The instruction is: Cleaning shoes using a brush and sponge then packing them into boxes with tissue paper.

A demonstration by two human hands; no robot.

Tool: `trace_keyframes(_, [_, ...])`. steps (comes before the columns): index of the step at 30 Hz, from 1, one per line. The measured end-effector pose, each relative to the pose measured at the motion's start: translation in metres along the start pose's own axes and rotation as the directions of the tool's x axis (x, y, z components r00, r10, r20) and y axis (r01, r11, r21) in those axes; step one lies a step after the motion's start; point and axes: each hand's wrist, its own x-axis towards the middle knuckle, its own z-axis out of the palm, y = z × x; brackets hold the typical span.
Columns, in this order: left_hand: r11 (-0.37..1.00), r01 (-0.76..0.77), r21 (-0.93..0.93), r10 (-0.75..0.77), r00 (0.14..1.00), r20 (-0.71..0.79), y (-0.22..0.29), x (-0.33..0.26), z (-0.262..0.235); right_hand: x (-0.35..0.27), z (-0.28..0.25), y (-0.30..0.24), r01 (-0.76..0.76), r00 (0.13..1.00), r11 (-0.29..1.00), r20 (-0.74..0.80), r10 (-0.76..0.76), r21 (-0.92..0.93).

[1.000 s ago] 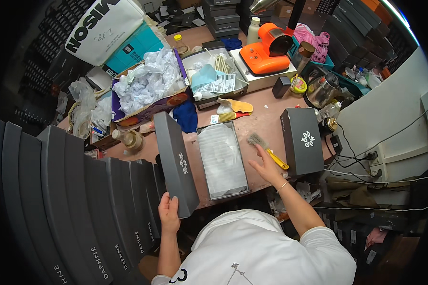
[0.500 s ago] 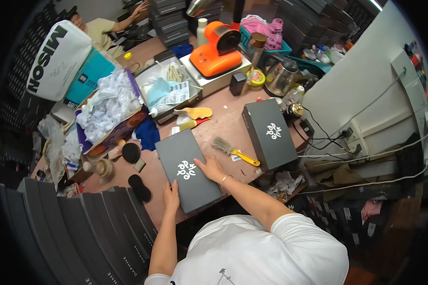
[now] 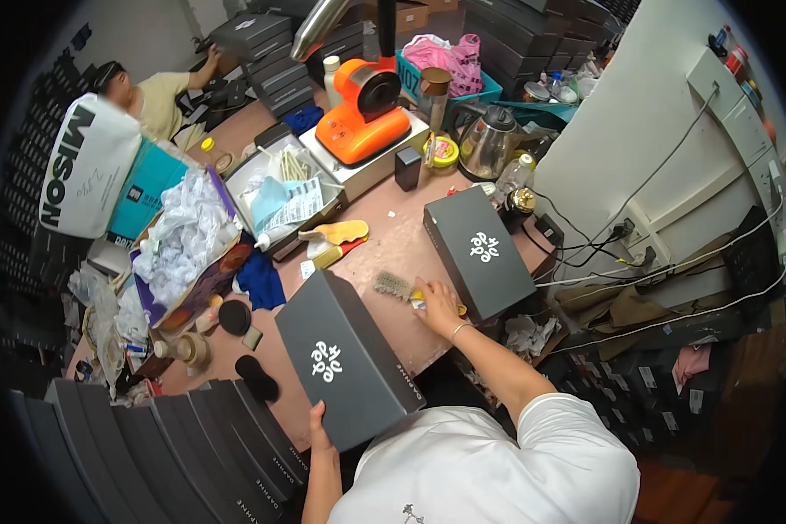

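Note:
A dark grey lidded box (image 3: 345, 362) with a white logo lies in front of me, its near end against my white shirt. My left hand (image 3: 320, 426) grips its near left edge, thumb on the lid and fingers hidden below. My right hand (image 3: 439, 306) is over the yellow handle of a bristle brush (image 3: 395, 285), its fingers closed about the handle. The brush lies on the table between this box and a second dark grey box (image 3: 483, 251) with the same logo, farther right.
Dark boxes (image 3: 192, 445) stand in a row at the lower left. Beyond lie a shoe insole (image 3: 341, 231), a carton of crumpled white paper (image 3: 188, 236), an orange machine (image 3: 362, 122) and a glass kettle (image 3: 489, 144). Cables (image 3: 620, 240) hang at right. Another person (image 3: 162, 100) sits far left.
My right hand has left the near box's lid and moved right to the brush. The near box has shifted toward me and tilted, showing its side. My left hand stays on its edge.

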Motion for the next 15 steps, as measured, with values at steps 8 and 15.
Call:
trace_keyframes(8, [0.980,-0.101,0.170,0.094,0.994,0.049,0.008,0.020,0.049,0.023,0.031,-0.014,0.147,0.986,0.815,-0.014,-0.168,0.560])
trace_keyframes(15, [0.952,-0.082,0.296,0.072,0.996,0.043,-0.024,0.075,0.181,0.043,-0.124,0.193,-0.238,0.832,0.833,-0.338,0.440,0.500])
